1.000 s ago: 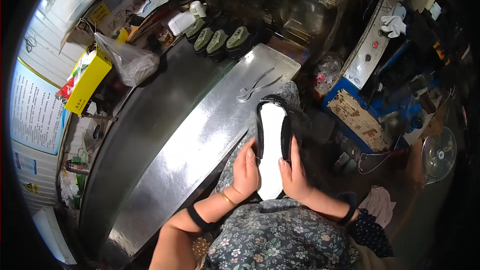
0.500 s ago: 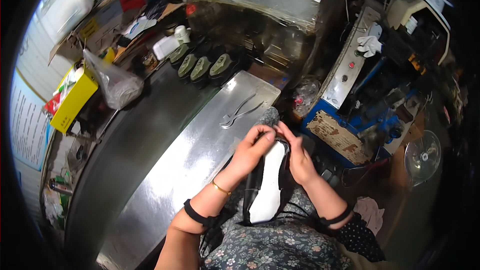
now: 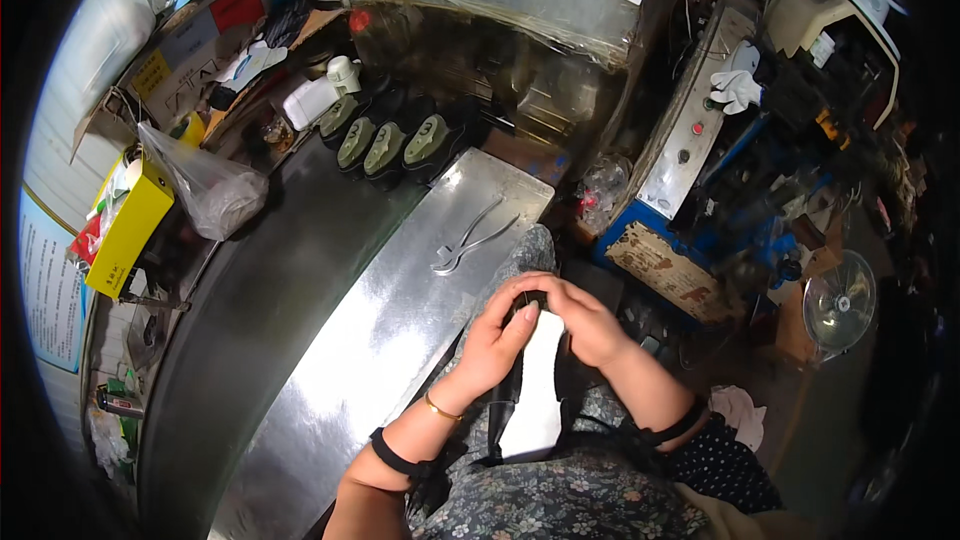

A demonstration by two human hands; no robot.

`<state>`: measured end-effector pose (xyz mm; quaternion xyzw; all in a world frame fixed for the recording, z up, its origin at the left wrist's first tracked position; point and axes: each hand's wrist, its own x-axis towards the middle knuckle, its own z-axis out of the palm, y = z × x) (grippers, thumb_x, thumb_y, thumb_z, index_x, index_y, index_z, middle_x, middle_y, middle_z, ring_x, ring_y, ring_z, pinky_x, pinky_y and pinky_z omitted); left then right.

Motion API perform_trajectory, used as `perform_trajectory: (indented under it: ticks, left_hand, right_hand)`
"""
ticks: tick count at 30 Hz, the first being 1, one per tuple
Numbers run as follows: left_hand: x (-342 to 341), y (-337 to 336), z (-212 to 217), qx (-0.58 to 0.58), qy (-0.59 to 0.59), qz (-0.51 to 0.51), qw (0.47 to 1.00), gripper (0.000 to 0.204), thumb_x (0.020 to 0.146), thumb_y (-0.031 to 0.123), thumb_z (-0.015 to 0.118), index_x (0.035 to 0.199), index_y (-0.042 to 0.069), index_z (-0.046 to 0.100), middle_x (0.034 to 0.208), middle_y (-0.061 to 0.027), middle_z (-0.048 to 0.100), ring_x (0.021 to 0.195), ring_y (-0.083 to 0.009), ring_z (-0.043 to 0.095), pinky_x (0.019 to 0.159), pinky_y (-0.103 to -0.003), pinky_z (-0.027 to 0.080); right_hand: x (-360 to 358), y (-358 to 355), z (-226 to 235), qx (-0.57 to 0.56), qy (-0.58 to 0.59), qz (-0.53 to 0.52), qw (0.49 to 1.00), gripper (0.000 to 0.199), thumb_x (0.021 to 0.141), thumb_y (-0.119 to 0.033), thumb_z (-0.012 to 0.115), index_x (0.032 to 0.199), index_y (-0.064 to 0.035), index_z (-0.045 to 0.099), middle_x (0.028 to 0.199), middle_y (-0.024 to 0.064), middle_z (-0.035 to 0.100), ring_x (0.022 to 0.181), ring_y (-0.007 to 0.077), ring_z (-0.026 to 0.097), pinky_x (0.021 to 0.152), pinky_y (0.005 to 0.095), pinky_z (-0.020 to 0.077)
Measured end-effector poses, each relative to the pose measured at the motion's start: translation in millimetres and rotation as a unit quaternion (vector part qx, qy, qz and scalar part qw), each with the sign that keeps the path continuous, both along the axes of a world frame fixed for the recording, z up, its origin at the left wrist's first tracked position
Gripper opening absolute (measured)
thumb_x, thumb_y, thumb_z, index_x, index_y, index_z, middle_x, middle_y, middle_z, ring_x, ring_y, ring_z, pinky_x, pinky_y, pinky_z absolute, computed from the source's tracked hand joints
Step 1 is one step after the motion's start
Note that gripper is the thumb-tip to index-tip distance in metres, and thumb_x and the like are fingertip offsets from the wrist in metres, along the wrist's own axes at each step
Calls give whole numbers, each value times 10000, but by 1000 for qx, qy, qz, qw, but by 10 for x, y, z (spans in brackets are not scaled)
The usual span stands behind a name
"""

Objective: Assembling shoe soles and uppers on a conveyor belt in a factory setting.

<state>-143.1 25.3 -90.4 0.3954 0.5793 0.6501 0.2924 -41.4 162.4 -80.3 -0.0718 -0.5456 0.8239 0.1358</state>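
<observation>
Moving off the sides of the white-bottomed shoe (image 3: 533, 402) at lower centre, left hand (image 3: 492, 342) and right hand (image 3: 592, 327) are wrapping its upper end, grips curled snugly, concentrating work there.

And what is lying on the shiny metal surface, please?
A pair of metal pincers lies near the far end of the metal surface. The left arm covers part of its right edge; whatever is there cannot be seen.
</observation>
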Motion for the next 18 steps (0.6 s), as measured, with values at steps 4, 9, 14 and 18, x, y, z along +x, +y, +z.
perform_trajectory:
  ticks: [4,9,14,18]
  left_hand:
    - [20,16,61,20,-9,-18,1000,372,966,131,579,1315,11,528,1363,-146,536,1313,-292,478,1104,-357,349]
    - [-78,86,69,-33,-9,-18,999,389,958,143,603,1323,33,528,1364,-136,531,1338,-276,443,1110,-353,336]
    - [-238,78,65,-56,11,-140,989,515,917,206,690,1371,75,483,1348,-102,514,1276,-236,471,1097,-347,352]
    - [-116,-86,305,-69,-39,-152,985,779,765,214,850,1402,80,421,1357,-95,490,1299,-211,445,1107,-348,345]
  right_hand:
    - [135,33,60,-57,-1,20,998,318,1060,-160,397,1233,20,595,1368,117,552,1323,222,468,1124,355,329]
    - [57,-134,79,335,-47,-146,930,318,1043,-119,424,1280,32,574,1347,122,565,1315,231,478,1123,354,329]
    - [252,71,45,67,-13,-23,997,353,1027,-80,466,1359,20,531,1408,111,523,1341,200,452,1128,336,328]
    - [285,-83,84,149,-20,-55,987,358,1028,-120,495,1356,13,542,1386,111,545,1326,209,471,1126,335,332]
